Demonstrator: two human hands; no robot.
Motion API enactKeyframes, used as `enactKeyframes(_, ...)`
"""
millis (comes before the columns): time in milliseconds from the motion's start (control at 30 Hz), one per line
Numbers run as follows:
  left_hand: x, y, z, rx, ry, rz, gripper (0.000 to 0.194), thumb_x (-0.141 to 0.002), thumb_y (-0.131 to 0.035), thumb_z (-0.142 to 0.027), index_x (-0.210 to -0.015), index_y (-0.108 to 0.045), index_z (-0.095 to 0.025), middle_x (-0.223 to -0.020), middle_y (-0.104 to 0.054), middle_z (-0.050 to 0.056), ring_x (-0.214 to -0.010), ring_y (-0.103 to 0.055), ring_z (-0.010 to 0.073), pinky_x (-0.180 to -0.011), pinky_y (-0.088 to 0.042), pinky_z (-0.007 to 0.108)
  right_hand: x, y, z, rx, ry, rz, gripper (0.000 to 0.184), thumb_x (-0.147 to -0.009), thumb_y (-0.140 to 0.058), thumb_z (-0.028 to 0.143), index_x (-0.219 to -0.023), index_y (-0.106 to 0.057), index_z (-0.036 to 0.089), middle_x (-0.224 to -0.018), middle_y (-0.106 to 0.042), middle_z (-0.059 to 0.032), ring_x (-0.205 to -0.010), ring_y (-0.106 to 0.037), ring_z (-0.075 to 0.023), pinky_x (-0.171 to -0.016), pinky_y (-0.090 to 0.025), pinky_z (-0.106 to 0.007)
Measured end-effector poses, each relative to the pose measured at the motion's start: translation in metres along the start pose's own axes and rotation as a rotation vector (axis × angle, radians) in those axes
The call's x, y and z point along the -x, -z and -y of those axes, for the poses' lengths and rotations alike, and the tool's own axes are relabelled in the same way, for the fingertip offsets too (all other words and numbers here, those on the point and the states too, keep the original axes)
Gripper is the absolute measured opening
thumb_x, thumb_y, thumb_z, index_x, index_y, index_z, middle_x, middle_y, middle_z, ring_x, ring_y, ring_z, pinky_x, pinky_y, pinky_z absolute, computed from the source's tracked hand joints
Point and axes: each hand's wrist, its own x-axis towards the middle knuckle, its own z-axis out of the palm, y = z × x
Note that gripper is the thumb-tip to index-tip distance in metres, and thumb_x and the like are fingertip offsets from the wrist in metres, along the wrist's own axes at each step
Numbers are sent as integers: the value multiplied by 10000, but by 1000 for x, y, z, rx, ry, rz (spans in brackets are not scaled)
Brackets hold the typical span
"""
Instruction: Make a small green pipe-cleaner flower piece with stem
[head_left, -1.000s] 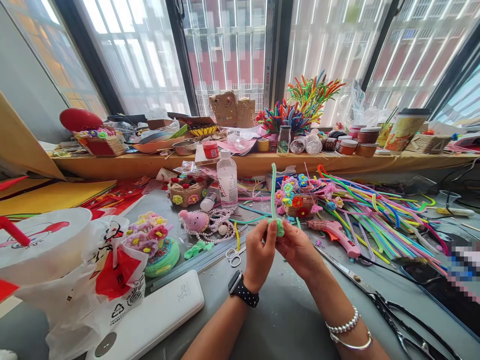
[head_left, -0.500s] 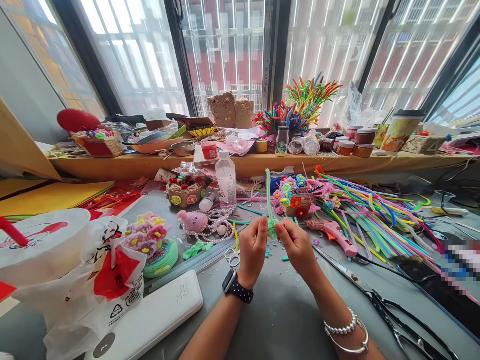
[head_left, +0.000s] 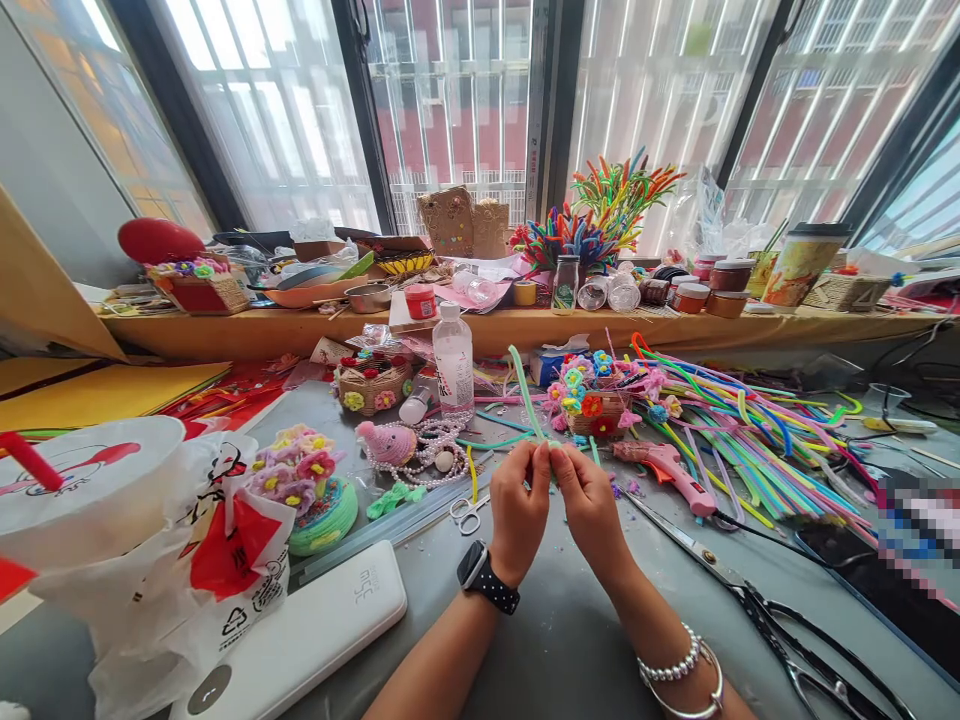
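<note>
Both my hands meet over the grey table, fingers pinched on a light green pipe cleaner (head_left: pixel 525 392) whose free end sticks up and leans left. My left hand (head_left: pixel 519 512), with a black watch at the wrist, grips it from the left. From the right, my right hand (head_left: pixel 592 510), with silver bracelets on the forearm, pinches the same piece. The part of the pipe cleaner between the fingers is hidden.
Loose coloured pipe cleaners (head_left: pixel 750 430) spread to the right, beside a pink glue gun (head_left: pixel 664 465) and large black scissors (head_left: pixel 772 610). Small scissors (head_left: pixel 469 510), a water bottle (head_left: pixel 453 360), flower baskets (head_left: pixel 371 380), a white power bank (head_left: pixel 300 630) and a plastic bag (head_left: pixel 150 540) lie left.
The pipe cleaner's free end has swung from upright to leaning left. My hands have closed tighter together on it, and the green curled bit seen earlier is now hidden between the fingers.
</note>
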Motion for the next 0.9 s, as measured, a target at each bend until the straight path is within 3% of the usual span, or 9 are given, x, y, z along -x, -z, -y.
enactKeyframes(267, 1, -2, 2, 126, 63, 6, 287, -829, -308, -337, -598, -349, -171, -545, -365, -28, -494, -326, 86, -491, -272, 214, 0, -2, -3, -174, -105, 13, 366, -778, -396, 476, -598, -416, 158, -565, -343, 14, -524, -296, -83, -475, -249, -209)
enactKeyframes(400, -5, 3, 5, 134, 124, -35, 320, -824, -312, -376, -577, -333, -173, -517, -335, -35, -478, -327, 83, -480, -269, 212, -3, 2, -4, -242, -159, -21, 454, -787, -297, 544, -592, -428, 155, -530, -346, 13, -483, -293, -77, -449, -236, -211)
enactKeyframes(600, -9, 8, 7, 118, 107, -42, 352, -805, -340, -419, -560, -367, -168, -502, -359, -37, -476, -346, 81, -487, -283, 210, -7, 12, 0, -170, -97, 47, 251, -706, -540, 404, -760, -480, 166, -626, -438, 13, -549, -388, -77, -483, -309, -184)
enactKeyframes(700, -13, 9, 10, 222, 161, -53, 429, -798, -288, -481, -546, -416, -157, -499, -410, -21, -480, -386, 85, -495, -308, 214, -8, 16, 0, -169, -75, 7, 204, -712, -543, 357, -783, -492, 173, -603, -463, 15, -530, -411, -79, -476, -326, -184)
enactKeyframes(767, -17, 11, 12, 371, 267, 0, 486, -780, -258, -531, -564, -464, -147, -486, -438, -12, -466, -415, 89, -485, -328, 216, -8, 18, -1, -133, -51, -26, 175, -709, -547, 331, -788, -510, 179, -616, -500, 9, -550, -451, -91, -501, -355, -193)
enactKeyframes(900, -26, 19, 13, 651, 587, 277, 475, -715, -375, -563, -692, -538, -117, -494, -505, 1, -437, -461, 87, -461, -363, 213, -8, 21, -1, 13, 38, -27, 119, -723, -531, 289, -777, -545, 184, -725, -557, -18, -673, -510, -121, -604, -413, -222)
